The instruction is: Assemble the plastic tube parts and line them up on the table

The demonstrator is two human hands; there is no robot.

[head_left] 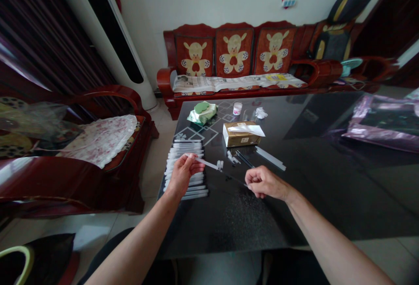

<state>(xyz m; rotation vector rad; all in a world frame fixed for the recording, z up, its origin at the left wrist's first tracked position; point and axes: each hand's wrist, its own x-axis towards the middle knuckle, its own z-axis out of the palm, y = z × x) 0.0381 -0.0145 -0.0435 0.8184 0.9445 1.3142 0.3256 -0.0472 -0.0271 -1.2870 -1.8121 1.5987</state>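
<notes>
My left hand pinches a translucent white plastic tube that points to the right over the black table. A thin dark rod runs from near the tube's far end to my right hand, whose fingers are closed on it. Whether the rod goes inside the tube is too small to tell. Beneath and beside my left hand lies a row of similar white tubes. Small white pieces and several dark thin rods lie between the hands, farther back. Two more tubes rest beyond my right hand.
On the black table stand a gold tissue box, a green wipes pack, a small white cup and crumpled tissue. A purple plastic package lies at right. Wooden sofas stand behind and left.
</notes>
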